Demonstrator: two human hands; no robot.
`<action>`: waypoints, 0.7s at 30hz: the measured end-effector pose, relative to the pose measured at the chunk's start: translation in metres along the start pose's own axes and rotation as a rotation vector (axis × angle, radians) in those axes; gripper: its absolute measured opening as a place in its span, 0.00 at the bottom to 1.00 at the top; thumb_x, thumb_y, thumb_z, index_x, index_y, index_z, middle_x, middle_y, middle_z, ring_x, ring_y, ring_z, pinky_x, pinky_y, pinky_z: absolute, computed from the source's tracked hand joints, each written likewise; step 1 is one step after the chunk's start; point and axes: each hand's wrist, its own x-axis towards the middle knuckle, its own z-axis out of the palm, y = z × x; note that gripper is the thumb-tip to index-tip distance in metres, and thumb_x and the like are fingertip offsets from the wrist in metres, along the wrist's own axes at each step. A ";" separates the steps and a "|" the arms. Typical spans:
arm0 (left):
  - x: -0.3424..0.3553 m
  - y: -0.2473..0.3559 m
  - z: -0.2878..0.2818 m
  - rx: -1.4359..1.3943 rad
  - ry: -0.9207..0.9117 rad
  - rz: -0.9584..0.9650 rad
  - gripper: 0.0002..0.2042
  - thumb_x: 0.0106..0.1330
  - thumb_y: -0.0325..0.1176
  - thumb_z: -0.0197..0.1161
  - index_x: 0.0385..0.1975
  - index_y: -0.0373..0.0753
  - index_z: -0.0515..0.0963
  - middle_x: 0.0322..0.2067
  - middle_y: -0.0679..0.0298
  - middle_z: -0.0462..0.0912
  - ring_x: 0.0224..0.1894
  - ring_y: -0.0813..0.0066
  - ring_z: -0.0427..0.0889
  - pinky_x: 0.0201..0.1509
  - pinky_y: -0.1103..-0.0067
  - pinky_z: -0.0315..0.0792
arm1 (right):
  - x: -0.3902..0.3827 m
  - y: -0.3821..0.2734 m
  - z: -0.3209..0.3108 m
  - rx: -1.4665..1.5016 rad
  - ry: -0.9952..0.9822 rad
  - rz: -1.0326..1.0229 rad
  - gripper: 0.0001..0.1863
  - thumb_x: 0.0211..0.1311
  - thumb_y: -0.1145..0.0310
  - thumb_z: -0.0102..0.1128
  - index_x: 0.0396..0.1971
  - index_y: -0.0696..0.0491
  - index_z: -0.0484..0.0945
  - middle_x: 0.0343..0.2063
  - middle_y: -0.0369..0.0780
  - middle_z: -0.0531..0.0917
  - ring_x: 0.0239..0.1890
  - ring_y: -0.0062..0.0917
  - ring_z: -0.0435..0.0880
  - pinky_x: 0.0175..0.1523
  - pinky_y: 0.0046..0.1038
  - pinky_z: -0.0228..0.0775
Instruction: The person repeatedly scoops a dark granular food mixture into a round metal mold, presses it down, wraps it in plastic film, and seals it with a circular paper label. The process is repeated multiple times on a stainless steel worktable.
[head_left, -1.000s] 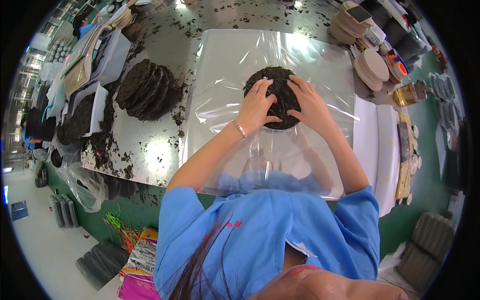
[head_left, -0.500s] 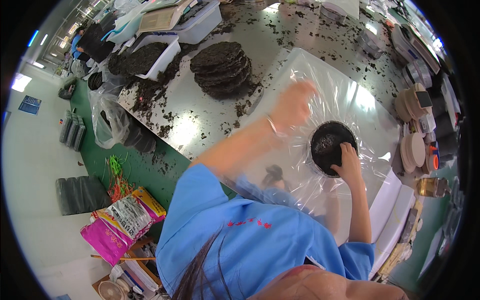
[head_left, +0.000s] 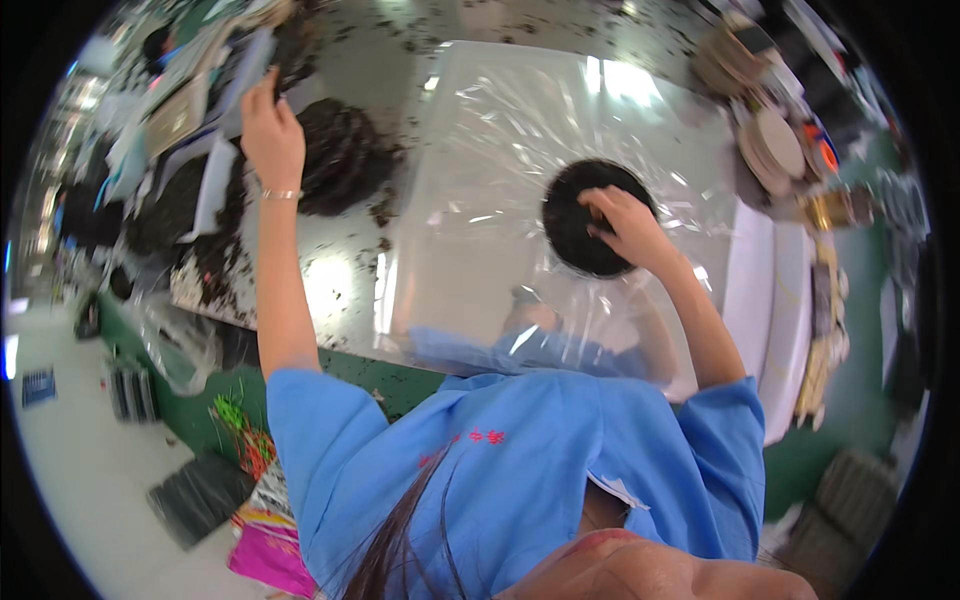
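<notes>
My left hand [head_left: 268, 128] is raised at the left, beside a pale plastic tray [head_left: 215, 190] and a stack of rough, dark round cakes [head_left: 338, 160]. Its fingers point away from me, slightly bent, around something small and dark that I cannot make out. My right hand [head_left: 615, 215] rests on a dark round disc [head_left: 582, 252] on the plastic-covered pale board [head_left: 460, 250], fingers curved and apart, touching its top. Wrinkles run through the clear film around the disc; whether the film covers it is unclear.
Stacked pale round pieces [head_left: 765, 150], a jar of amber liquid [head_left: 830, 210] and white sheets [head_left: 770, 320] line the right side. Dark scraps litter the metal table [head_left: 410, 30]. A pink bag [head_left: 265, 560] lies below left. Another person [head_left: 157, 40] is partly visible far left.
My left hand has left the disc and moved to the far left. My right hand remains on the disc, which sits farther right in view. The view swung and partly returned.
</notes>
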 end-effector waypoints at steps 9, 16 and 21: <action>-0.121 0.273 0.007 -2.036 -0.732 -1.495 0.16 0.78 0.29 0.56 0.61 0.32 0.73 0.57 0.57 0.82 0.61 0.66 0.80 0.70 0.66 0.72 | -0.064 -0.028 -0.023 -0.234 0.989 -0.005 0.27 0.52 0.81 0.72 0.56 0.53 0.82 0.53 0.42 0.76 0.55 0.37 0.76 0.60 0.35 0.71; -0.168 0.313 0.013 -1.582 -0.584 -1.105 0.24 0.74 0.35 0.62 0.66 0.35 0.68 0.68 0.53 0.70 0.71 0.60 0.68 0.74 0.63 0.63 | -0.093 -0.028 0.016 -0.126 0.355 0.106 0.45 0.54 0.58 0.74 0.70 0.61 0.65 0.63 0.48 0.73 0.68 0.44 0.69 0.77 0.43 0.53; -0.108 0.308 0.034 -1.201 -0.636 0.255 0.44 0.60 0.51 0.75 0.72 0.38 0.63 0.72 0.53 0.65 0.77 0.50 0.56 0.80 0.55 0.47 | -0.101 -0.011 0.019 -0.147 0.225 0.015 0.38 0.58 0.62 0.70 0.66 0.61 0.67 0.67 0.48 0.71 0.73 0.42 0.66 0.78 0.46 0.53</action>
